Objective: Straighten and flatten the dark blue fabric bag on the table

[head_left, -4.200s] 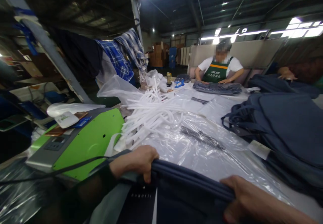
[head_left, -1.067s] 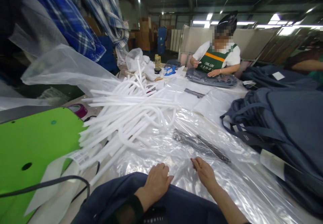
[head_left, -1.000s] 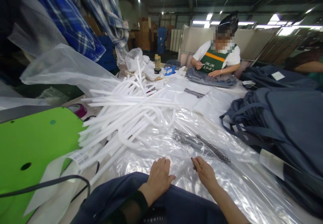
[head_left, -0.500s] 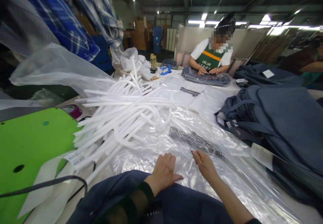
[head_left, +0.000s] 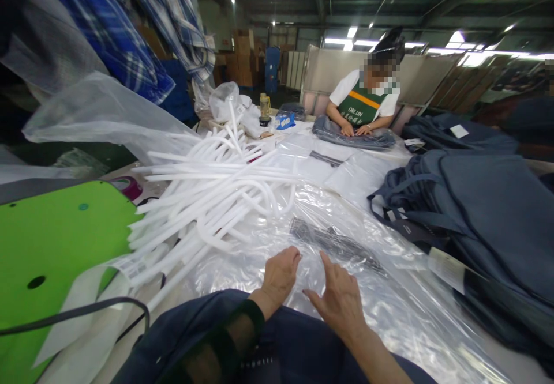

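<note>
- Looking at the head view: left hand (head_left: 279, 274) lies flat, fingers loose, on the clear plastic sheeting (head_left: 389, 309), grasping nothing.
- Right hand (head_left: 340, 300) is just beside it, fingers spread and released, palm turned toward the left hand, hovering at the sheeting; whether it touches, cannot tell.
- Navy fabric (head_left: 298, 349) lies under both forearms at the near table edge, its far edge at the wrists.
- Dark strip (head_left: 335, 245) lies in the plastic just beyond the fingertips.
- White foam tubes (head_left: 216, 194) are piled left of centre, next to the green machine (head_left: 56, 245) with a black cable (head_left: 86, 315) across it.
- Stack of navy bags (head_left: 485, 217) sits at right, well apart from the hands.
- Co-worker in green apron (head_left: 363, 107) sits at the far end, both hands on a folded dark garment (head_left: 352, 137).
</note>
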Available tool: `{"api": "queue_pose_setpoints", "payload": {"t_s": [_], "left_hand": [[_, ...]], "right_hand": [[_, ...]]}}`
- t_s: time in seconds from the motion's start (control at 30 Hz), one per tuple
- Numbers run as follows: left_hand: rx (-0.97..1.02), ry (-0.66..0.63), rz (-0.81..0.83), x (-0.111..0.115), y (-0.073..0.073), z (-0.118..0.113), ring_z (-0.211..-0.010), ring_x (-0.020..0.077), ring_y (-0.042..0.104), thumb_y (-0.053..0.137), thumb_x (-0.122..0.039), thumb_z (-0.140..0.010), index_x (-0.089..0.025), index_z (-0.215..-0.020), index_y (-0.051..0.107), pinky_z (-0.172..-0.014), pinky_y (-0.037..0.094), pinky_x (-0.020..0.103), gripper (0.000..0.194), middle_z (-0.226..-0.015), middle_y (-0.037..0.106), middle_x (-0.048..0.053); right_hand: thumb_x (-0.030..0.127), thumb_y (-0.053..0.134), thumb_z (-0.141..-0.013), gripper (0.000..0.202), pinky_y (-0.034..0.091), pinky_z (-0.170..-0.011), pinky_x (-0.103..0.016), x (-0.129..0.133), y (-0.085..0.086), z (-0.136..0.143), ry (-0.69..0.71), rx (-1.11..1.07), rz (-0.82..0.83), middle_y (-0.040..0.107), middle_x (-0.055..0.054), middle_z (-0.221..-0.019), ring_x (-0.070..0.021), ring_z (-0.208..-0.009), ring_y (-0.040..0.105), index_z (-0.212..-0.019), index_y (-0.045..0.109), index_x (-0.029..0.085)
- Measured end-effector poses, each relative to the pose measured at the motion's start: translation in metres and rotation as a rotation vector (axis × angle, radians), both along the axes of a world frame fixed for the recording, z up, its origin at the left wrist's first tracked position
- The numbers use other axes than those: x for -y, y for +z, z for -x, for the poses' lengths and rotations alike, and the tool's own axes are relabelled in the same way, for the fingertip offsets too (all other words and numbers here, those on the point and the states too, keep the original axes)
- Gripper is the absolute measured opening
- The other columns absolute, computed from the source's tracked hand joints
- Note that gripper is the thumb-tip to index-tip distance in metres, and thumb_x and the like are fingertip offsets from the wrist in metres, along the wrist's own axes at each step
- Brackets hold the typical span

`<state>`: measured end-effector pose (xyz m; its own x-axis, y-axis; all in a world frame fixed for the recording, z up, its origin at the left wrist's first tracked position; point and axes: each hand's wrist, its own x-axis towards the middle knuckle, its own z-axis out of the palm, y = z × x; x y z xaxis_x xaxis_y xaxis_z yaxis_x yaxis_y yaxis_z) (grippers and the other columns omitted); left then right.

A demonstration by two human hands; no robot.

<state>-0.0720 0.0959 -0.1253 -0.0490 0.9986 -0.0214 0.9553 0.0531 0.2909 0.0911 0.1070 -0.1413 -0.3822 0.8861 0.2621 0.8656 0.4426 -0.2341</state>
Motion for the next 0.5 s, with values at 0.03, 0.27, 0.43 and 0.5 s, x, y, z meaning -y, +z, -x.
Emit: {"api": "queue_pose_setpoints", "payload": {"t_s": [0.03,0.27,0.43,0.5], "left_hand": [[-0.015,-0.032,-0.003,0.000,0.001,0.001,-0.083,0.0139,0.066,0.030,-0.026,-0.100,-0.020,-0.096,0.056,-0.067,0.044,0.023,0.026,-0.090,0.069,0.002],[-0.134,-0.429,0.035,0.022,0.004,0.045,-0.079,0.0232,0.066,0.062,-0.045,-0.084,-0.019,-0.094,0.060,-0.068,0.049,0.031,0.028,-0.084,0.069,0.005],[-0.231,-0.365,0.037,0.037,-0.005,0.091,-0.078,0.0216,0.064,0.050,-0.005,-0.083,-0.017,-0.099,0.060,-0.071,0.052,0.033,0.023,-0.087,0.066,0.006],[-0.270,-0.227,0.024,0.037,-0.010,0.110,-0.081,0.0235,0.064,0.037,0.003,-0.081,-0.015,-0.095,0.062,-0.072,0.051,0.035,0.034,-0.088,0.065,0.010]], "right_hand": [[0.023,0.063,-0.072,0.070,0.042,-0.077,-0.039,0.002,-0.003,0.000,-0.002,0.073,-0.124,0.063,-0.009,-0.094,-0.0267,-0.087,0.058,-0.135,0.035,0.014],[0.002,0.044,-0.073,0.039,0.043,-0.069,-0.035,-0.014,-0.021,-0.091,-0.028,0.370,-0.408,0.067,-0.005,-0.081,-0.0201,-0.072,0.062,-0.108,0.057,0.013],[0.019,0.032,-0.082,0.038,0.051,-0.068,-0.040,-0.001,-0.038,-0.199,-0.133,0.328,-0.192,0.070,-0.012,-0.091,-0.0247,-0.079,0.066,-0.099,0.066,0.013],[0.029,0.033,-0.082,0.042,0.053,-0.074,-0.043,0.008,-0.046,-0.233,-0.144,0.235,-0.069,0.070,-0.015,-0.096,-0.0267,-0.084,0.066,-0.099,0.068,0.014]]}}
